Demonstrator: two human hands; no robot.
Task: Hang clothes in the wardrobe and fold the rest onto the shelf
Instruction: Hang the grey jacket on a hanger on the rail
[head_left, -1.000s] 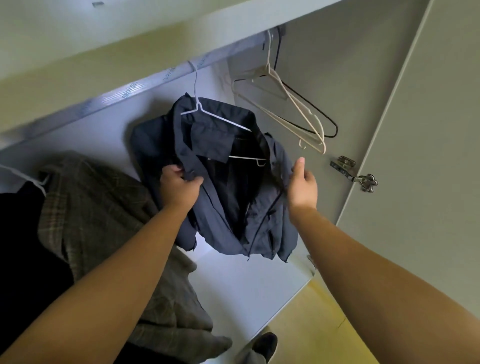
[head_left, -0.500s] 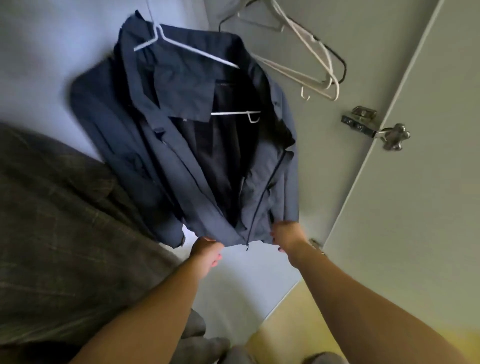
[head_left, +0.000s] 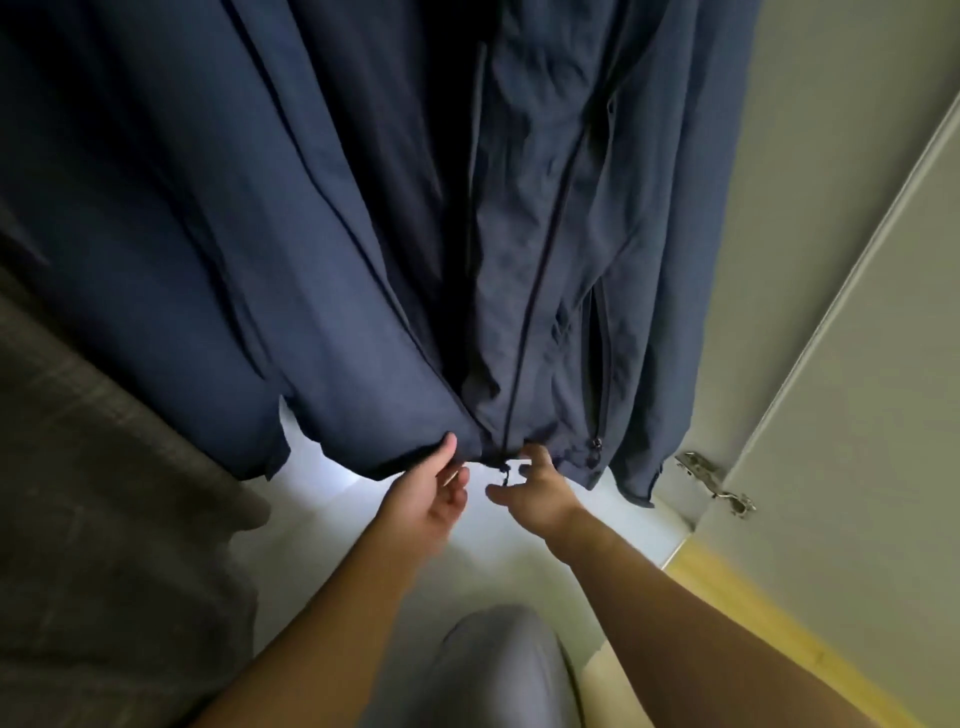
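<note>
Navy jacket (head_left: 363, 234) hangs directly above both hands, front unzipped, hem at fingertip level. Left hand (head_left: 431, 491): thumb against the hem, fingers loosely curled beneath; a grip cannot be confirmed. Right hand (head_left: 537, 493): fingers spread and relaxed, one fingertip touching the hem beside the dangling zip pull (head_left: 504, 470). Checked brown garment (head_left: 104, 467) hangs left of the left hand. Door hinge (head_left: 717, 483) sits right of the right hand.

jacket (head_left: 363, 208) top cut off above, grey garment (head_left: 104, 519) blurred
</note>
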